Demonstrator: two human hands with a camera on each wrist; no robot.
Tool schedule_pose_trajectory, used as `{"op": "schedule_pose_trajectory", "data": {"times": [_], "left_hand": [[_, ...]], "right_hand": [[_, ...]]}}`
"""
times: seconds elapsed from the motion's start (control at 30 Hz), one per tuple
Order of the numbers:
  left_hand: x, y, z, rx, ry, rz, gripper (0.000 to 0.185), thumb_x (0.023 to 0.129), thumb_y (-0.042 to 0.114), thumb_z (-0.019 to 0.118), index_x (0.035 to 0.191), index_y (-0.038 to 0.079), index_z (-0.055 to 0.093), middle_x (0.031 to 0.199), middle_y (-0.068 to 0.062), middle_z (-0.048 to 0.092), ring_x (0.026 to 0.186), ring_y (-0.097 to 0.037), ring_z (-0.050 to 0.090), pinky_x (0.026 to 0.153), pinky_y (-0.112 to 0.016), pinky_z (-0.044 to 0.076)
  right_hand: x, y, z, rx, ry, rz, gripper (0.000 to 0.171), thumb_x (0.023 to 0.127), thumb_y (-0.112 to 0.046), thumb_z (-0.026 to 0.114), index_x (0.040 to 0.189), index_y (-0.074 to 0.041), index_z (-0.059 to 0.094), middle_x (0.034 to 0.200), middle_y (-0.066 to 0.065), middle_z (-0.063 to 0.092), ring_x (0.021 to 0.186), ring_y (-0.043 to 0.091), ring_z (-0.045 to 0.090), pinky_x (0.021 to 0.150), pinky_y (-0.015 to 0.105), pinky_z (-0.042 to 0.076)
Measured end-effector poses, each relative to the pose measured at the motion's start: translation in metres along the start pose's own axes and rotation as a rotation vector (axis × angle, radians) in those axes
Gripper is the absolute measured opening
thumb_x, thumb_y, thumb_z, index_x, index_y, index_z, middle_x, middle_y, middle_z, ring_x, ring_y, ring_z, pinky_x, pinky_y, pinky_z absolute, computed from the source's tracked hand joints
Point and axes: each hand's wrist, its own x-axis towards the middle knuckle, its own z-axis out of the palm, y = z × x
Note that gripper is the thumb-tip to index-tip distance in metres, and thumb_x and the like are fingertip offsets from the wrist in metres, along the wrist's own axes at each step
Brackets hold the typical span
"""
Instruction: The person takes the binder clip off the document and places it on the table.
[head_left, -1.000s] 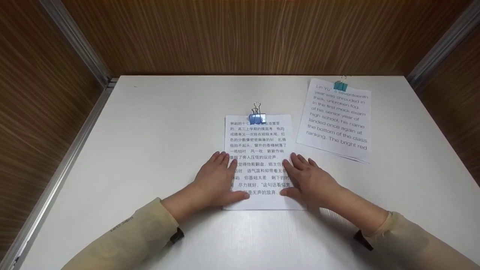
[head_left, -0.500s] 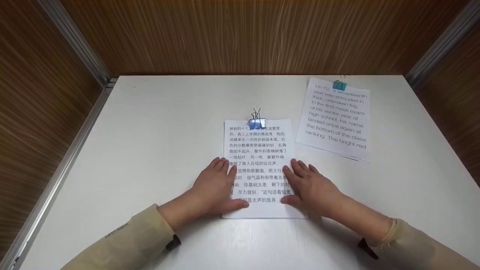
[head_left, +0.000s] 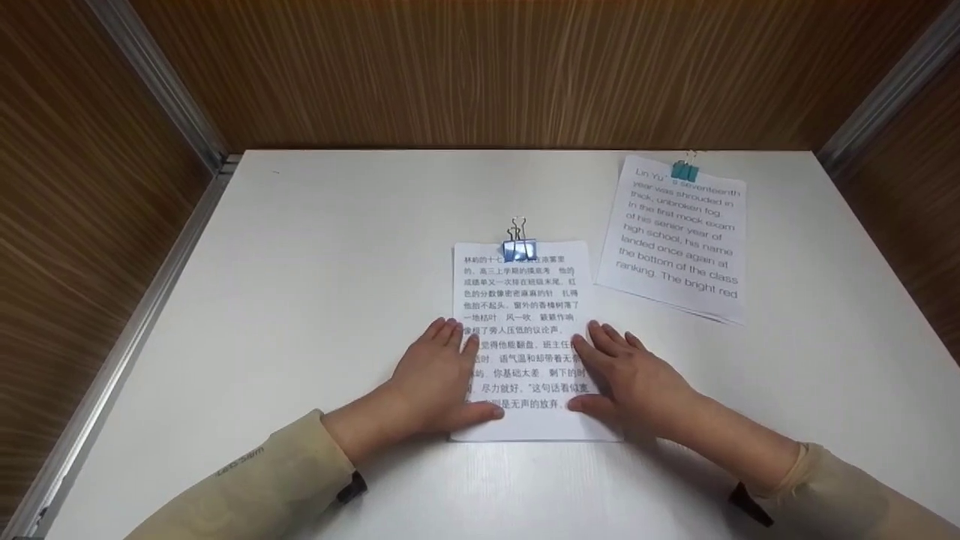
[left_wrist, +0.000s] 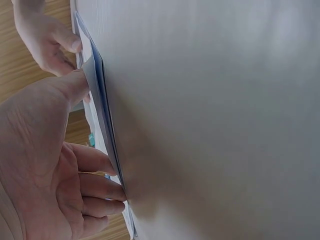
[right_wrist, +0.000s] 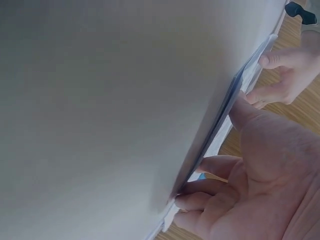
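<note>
A stack of white sheets [head_left: 525, 300] with printed Chinese text lies on the table in the head view. A blue binder clip [head_left: 519, 250] holds its far edge, wire handles raised. My left hand [head_left: 435, 375] rests on the left edge of the stack, and my right hand [head_left: 634, 379] on its right edge. Both thumbs lie on the top sheet near its lower end; the other fingers extend forward along the sides. In the left wrist view, the stack's edge [left_wrist: 102, 107] shows layered sheets with slight gaps beside the thumb. The right wrist view shows the opposite edge [right_wrist: 227, 102] likewise.
A second paper stack [head_left: 679, 240] with English text lies tilted at the back right, held by a teal binder clip [head_left: 685, 171]. The white table [head_left: 337, 247] is bounded by wood-grain panels [head_left: 525, 75] at the back and sides.
Both hands and the Chinese-text stack with its blue clip have shifted a little toward me, mostly in the first half second. The English-text stack stays in place.
</note>
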Motion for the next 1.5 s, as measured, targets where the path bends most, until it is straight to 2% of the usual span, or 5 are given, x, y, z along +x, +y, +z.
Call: {"op": "schedule_pose_trajectory", "data": {"times": [0.37,0.57,0.7,0.83,1.5], "left_hand": [[0.001,0.001,-0.001,0.007,-0.022,-0.015,0.111,0.094,0.083,0.050,0.156,-0.009,0.044,0.159,-0.033,0.043,0.155,-0.043,0.033,0.131,-0.051,0.018],[-0.001,0.001,-0.001,0.009,-0.025,-0.016,0.111,0.093,0.083,0.050,0.156,-0.009,0.044,0.159,-0.033,0.043,0.154,-0.043,0.034,0.130,-0.051,0.019],[-0.002,0.001,-0.002,0.012,-0.016,-0.011,0.111,0.094,0.083,0.050,0.156,-0.009,0.044,0.157,-0.033,0.044,0.154,-0.043,0.036,0.130,-0.051,0.020],[-0.002,0.001,-0.002,0.012,-0.011,-0.014,0.111,0.093,0.083,0.050,0.156,-0.009,0.044,0.158,-0.033,0.044,0.154,-0.043,0.035,0.130,-0.051,0.020],[0.000,0.000,-0.001,0.018,-0.011,-0.010,0.111,0.094,0.083,0.049,0.156,-0.009,0.045,0.158,-0.032,0.045,0.154,-0.043,0.036,0.130,-0.051,0.020]], "right_hand": [[0.010,0.012,-0.008,0.114,0.100,0.043,0.090,0.092,-0.054,0.080,0.159,-0.004,0.047,0.164,0.022,0.042,0.150,0.046,0.041,0.119,0.062,0.037],[0.033,0.022,-0.030,0.203,0.235,0.005,0.080,0.093,-0.041,0.084,0.157,-0.004,0.051,0.156,0.021,0.053,0.110,0.040,0.072,0.101,0.053,0.056],[0.052,0.033,-0.045,0.255,0.333,-0.038,0.075,0.092,-0.032,0.086,0.154,-0.004,0.055,0.146,0.018,0.063,0.134,0.040,0.061,0.113,0.056,0.048],[0.072,0.046,-0.053,0.319,0.387,-0.043,0.070,0.091,-0.027,0.088,0.151,-0.005,0.059,0.138,0.018,0.069,0.127,0.037,0.066,0.107,0.055,0.052],[0.133,0.097,-0.052,0.536,0.256,0.201,0.083,0.092,-0.038,0.086,0.161,-0.011,0.047,0.142,0.020,0.065,0.134,0.039,0.060,0.115,0.055,0.045]]}}
